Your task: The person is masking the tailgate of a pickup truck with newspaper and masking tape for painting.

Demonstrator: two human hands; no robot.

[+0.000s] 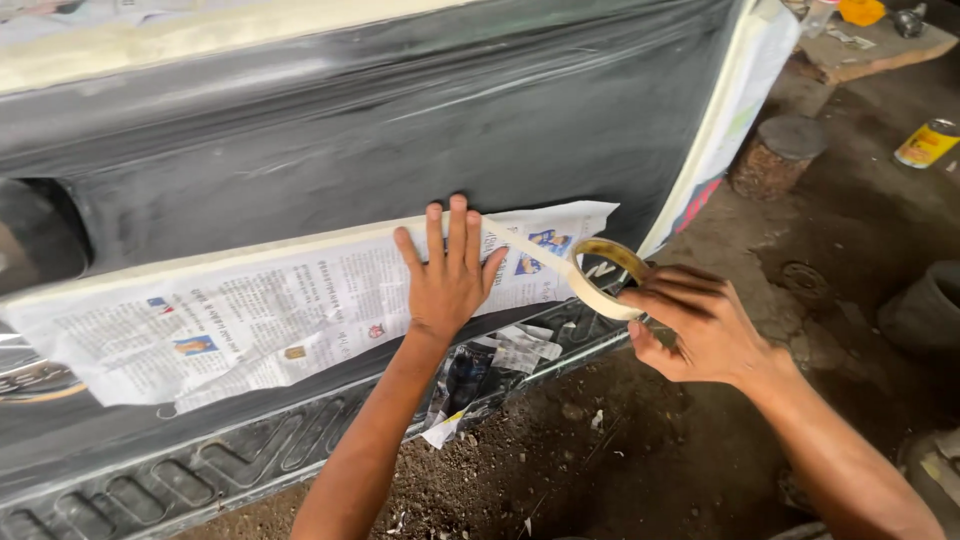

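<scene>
The right hand (pixel 700 325) grips a roll of masking tape (pixel 607 277), its strip drawn toward the left hand (pixel 448 275), pressed flat and open on newspaper (pixel 270 315) against the dark car panel (pixel 400 120). Farther off, a yellow tin (pixel 927 143) stands on the floor, contents unseen.

A big car panel (pixel 400 110) fills the top and left. A sheet of newspaper (pixel 270 310) lies flat on the panel, low down, and runs from the far left to the middle. The left hand (pixel 447 275) lies flat on the right part of the newspaper. To the right of it, the right hand (pixel 700 325) holds a roll of tape (pixel 605 275), just off the paper's right end (a strip of tape runs from the roll back to the paper). Under the newspaper sits a ribbed step (pixel 250 460). Below that is the dirt floor (pixel 620 450). Far right, on the floor, stand a log stump (pixel 780 155) and a can (pixel 927 143), well apart.
</scene>
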